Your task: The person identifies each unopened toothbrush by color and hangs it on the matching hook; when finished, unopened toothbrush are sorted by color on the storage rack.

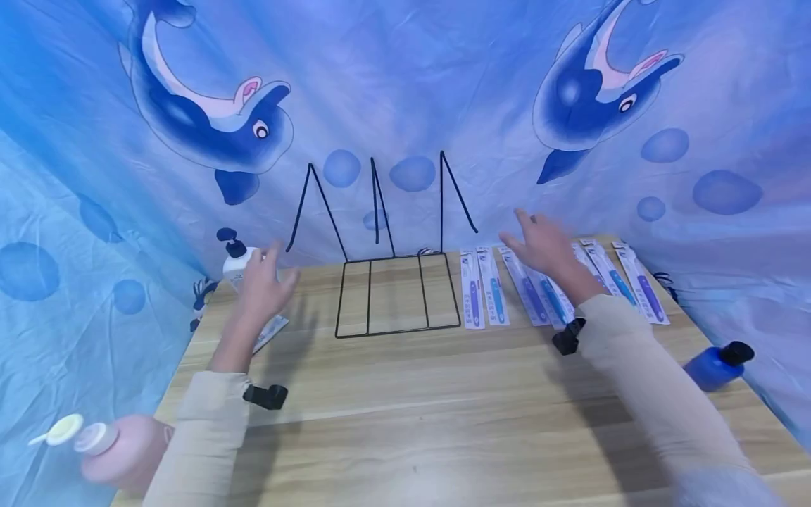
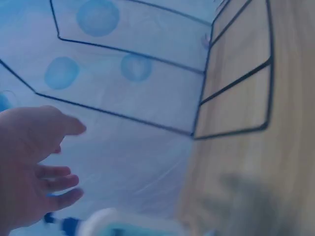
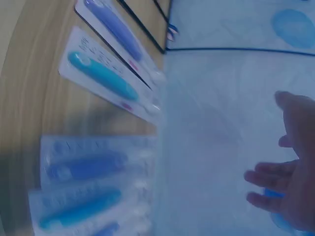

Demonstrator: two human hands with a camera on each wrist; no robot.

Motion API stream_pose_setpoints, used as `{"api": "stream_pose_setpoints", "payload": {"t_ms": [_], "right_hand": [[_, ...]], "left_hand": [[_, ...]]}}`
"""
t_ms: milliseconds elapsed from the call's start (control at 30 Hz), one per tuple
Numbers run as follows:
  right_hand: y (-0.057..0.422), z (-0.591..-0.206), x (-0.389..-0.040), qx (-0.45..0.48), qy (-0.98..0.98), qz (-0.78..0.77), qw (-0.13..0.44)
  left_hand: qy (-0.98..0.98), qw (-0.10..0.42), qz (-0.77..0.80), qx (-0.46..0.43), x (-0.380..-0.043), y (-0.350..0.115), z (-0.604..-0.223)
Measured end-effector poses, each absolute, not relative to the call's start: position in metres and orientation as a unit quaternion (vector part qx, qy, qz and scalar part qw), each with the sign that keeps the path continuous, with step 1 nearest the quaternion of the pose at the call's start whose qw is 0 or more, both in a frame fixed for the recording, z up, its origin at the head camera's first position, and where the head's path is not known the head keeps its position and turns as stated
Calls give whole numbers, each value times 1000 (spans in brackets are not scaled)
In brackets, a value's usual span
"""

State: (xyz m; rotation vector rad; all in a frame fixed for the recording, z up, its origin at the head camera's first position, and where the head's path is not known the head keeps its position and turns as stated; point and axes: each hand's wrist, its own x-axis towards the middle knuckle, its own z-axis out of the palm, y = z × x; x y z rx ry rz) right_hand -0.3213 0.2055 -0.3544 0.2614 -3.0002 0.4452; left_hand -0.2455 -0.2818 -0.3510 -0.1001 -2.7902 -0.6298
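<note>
My left hand (image 1: 265,290) hovers over the table's left side, fingers loosely spread and holding nothing. Beside it, partly covered, stands a white pump bottle (image 1: 236,262) with a dark pump head. A small flat packet (image 1: 271,331) lies below that wrist. On the right, my empty right hand (image 1: 546,248) is raised over a row of packaged toothbrushes (image 1: 527,292), its fingers relaxed. Two more packaged toothbrushes (image 3: 101,76) lie nearer the black wire rack (image 1: 398,331), which stands between both hands with its prongs upward. The right wrist view shows the hand (image 3: 295,162) apart from the packs.
A pink pump bottle (image 1: 127,451) is at the front left by the left sleeve. A blue bottle with a black cap (image 1: 712,367) stands near the table's right edge. Behind the wooden table (image 1: 405,408) hangs a blue dolphin-print curtain (image 1: 405,84).
</note>
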Motion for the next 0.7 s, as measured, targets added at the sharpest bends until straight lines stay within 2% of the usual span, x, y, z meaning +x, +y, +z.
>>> {"api": "stream_pose_setpoints", "payload": {"t_ms": [167,400,533,700], "right_hand": [[173,-380,-349,79,-984,157,19],[139,-425,-376,45,-980,192,-21],[133,-443,-381,17,-981,194,-22],[129,-455,-381,-3,-979,205,-3]], "left_hand": [[-944,95,-315,-24,-251,-270,-392],[-938,25,-344,24,-253,-252,-446],[-933,17,-359,31,-252,-242,-460],[-929,39,-367,35,-254,-239,-467]]}}
